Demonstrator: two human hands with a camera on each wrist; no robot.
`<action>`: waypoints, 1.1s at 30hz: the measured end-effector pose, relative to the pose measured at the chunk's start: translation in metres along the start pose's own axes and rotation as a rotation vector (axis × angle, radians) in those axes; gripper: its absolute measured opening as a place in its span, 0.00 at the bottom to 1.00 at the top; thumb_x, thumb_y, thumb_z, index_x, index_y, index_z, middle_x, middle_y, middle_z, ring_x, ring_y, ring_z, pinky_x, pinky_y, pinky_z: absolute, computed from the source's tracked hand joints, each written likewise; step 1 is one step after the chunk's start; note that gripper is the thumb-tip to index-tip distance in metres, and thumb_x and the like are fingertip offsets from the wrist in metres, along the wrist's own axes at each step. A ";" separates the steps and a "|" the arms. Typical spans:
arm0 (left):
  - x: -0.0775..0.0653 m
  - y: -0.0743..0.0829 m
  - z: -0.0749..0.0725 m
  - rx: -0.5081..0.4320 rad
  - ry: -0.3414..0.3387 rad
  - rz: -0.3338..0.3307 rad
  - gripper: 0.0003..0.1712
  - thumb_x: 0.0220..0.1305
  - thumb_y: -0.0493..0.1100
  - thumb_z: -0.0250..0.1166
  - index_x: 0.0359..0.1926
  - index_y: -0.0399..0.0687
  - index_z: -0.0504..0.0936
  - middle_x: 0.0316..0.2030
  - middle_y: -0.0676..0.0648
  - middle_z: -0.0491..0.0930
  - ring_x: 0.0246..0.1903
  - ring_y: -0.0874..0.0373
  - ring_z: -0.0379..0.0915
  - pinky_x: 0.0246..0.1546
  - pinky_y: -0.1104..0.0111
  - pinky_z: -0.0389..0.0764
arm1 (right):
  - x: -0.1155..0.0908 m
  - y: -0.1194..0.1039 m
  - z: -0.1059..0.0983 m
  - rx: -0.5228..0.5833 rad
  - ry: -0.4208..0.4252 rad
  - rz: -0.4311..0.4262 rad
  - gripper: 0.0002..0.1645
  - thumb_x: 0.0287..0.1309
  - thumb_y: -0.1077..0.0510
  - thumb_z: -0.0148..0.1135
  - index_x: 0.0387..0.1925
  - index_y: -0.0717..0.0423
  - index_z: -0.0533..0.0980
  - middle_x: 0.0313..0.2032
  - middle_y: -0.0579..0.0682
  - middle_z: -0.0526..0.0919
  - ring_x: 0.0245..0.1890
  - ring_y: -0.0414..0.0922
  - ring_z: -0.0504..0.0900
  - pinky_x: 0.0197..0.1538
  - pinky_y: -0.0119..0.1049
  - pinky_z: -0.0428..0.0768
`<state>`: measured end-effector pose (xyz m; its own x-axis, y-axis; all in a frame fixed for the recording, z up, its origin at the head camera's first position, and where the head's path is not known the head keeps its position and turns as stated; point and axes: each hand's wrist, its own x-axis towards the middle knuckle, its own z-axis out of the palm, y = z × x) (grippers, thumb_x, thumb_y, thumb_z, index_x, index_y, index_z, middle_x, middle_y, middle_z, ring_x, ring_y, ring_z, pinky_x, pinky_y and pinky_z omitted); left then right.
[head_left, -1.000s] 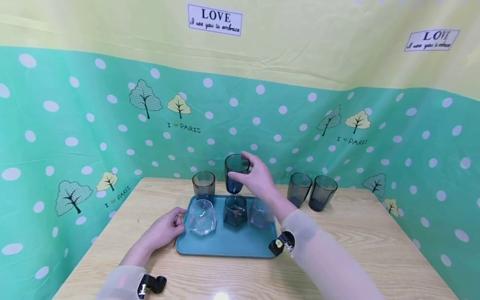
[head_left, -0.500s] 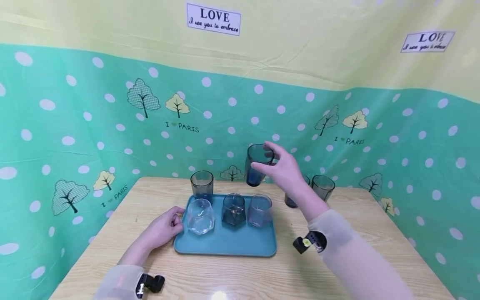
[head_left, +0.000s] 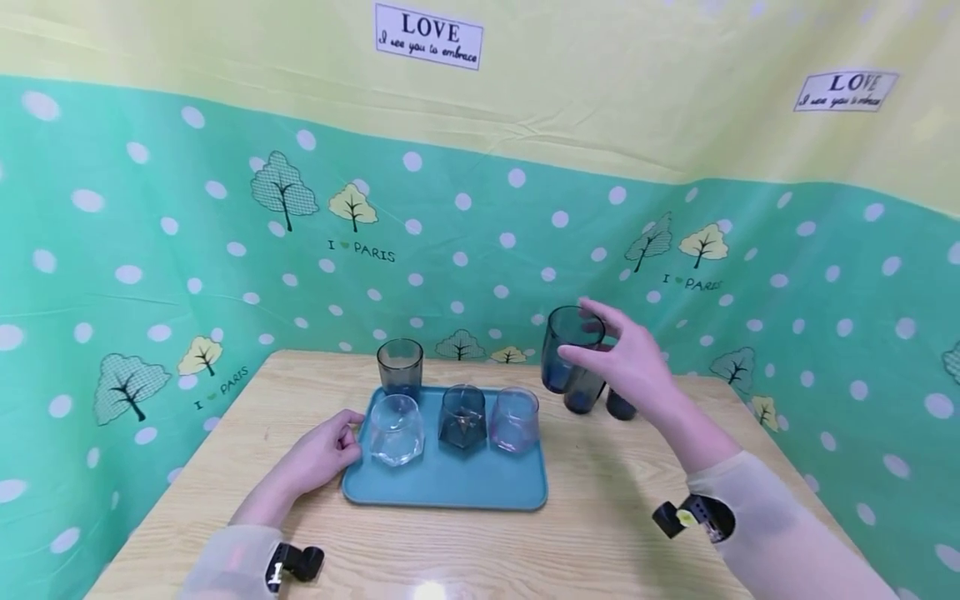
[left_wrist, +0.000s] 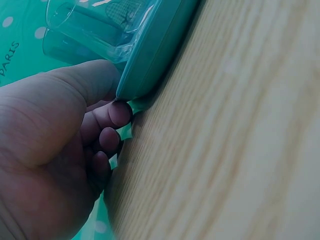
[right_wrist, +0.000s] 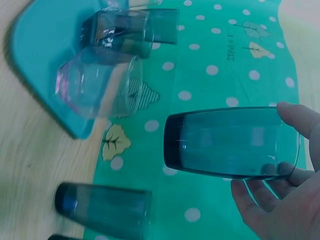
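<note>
My right hand (head_left: 633, 358) grips a tall dark-tinted drinking glass (right_wrist: 230, 142) near its rim, thumb on one side and fingers on the other. The glass is off the table, right of the tray. My left hand (head_left: 322, 454) pinches the left edge of the blue tray (head_left: 450, 492), with the thumb over the rim. Three short faceted glasses stand in a row on the tray: a clear glass (head_left: 396, 437), a dark grey glass (head_left: 462, 417) and a pinkish glass (head_left: 514, 421). A tall grey glass (head_left: 401, 367) stands at the tray's back left corner.
Two more tall dark glasses stand at the back right of the wooden table (head_left: 480, 554): one glass (head_left: 581, 398) partly behind the held one, another glass (head_left: 621, 407) mostly hidden by my right hand. A green dotted cloth (head_left: 450, 283) hangs behind the table.
My right hand has carried the tall glass rightward from behind the tray's middle, rising and then lowering, to in front of the two tall glasses. My left hand stays at the tray's edge.
</note>
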<state>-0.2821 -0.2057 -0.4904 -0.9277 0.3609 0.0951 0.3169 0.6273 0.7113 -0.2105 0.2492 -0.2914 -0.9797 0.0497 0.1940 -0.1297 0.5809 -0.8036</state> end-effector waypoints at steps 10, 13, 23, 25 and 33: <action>0.000 0.000 -0.001 0.005 -0.007 -0.004 0.31 0.67 0.33 0.69 0.70 0.31 0.75 0.31 0.52 0.76 0.32 0.57 0.73 0.39 0.64 0.76 | -0.027 0.021 -0.034 -0.072 0.006 0.042 0.58 0.64 0.38 0.80 0.87 0.43 0.62 0.78 0.51 0.71 0.75 0.58 0.72 0.69 0.61 0.75; 0.000 0.002 -0.002 -0.002 -0.007 0.000 0.31 0.67 0.33 0.69 0.70 0.30 0.75 0.31 0.51 0.76 0.32 0.57 0.73 0.38 0.64 0.76 | -0.034 0.027 -0.044 -0.088 -0.006 0.065 0.59 0.65 0.37 0.80 0.88 0.43 0.60 0.78 0.53 0.71 0.76 0.59 0.70 0.69 0.63 0.72; 0.001 0.001 -0.003 -0.002 -0.016 -0.014 0.31 0.68 0.33 0.69 0.70 0.31 0.75 0.31 0.52 0.77 0.32 0.58 0.74 0.40 0.64 0.77 | -0.047 0.049 -0.074 -0.136 -0.016 0.137 0.61 0.68 0.38 0.77 0.90 0.45 0.54 0.83 0.61 0.63 0.80 0.67 0.61 0.70 0.75 0.65; 0.000 0.002 -0.004 -0.003 -0.019 -0.005 0.31 0.68 0.33 0.69 0.70 0.30 0.75 0.31 0.51 0.77 0.32 0.57 0.73 0.39 0.63 0.77 | -0.048 0.054 -0.079 -0.136 -0.019 0.148 0.61 0.69 0.38 0.77 0.90 0.45 0.53 0.83 0.62 0.62 0.80 0.68 0.61 0.70 0.76 0.64; -0.001 0.002 -0.004 0.015 -0.021 0.003 0.31 0.67 0.33 0.69 0.69 0.30 0.75 0.30 0.52 0.76 0.31 0.57 0.73 0.41 0.62 0.76 | -0.047 0.073 -0.095 -0.112 -0.021 0.187 0.63 0.69 0.36 0.76 0.90 0.49 0.52 0.80 0.66 0.65 0.80 0.68 0.60 0.71 0.78 0.61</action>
<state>-0.2816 -0.2076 -0.4858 -0.9224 0.3773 0.0825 0.3231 0.6366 0.7002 -0.1591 0.3659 -0.3059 -0.9883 0.1486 0.0345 0.0713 0.6501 -0.7565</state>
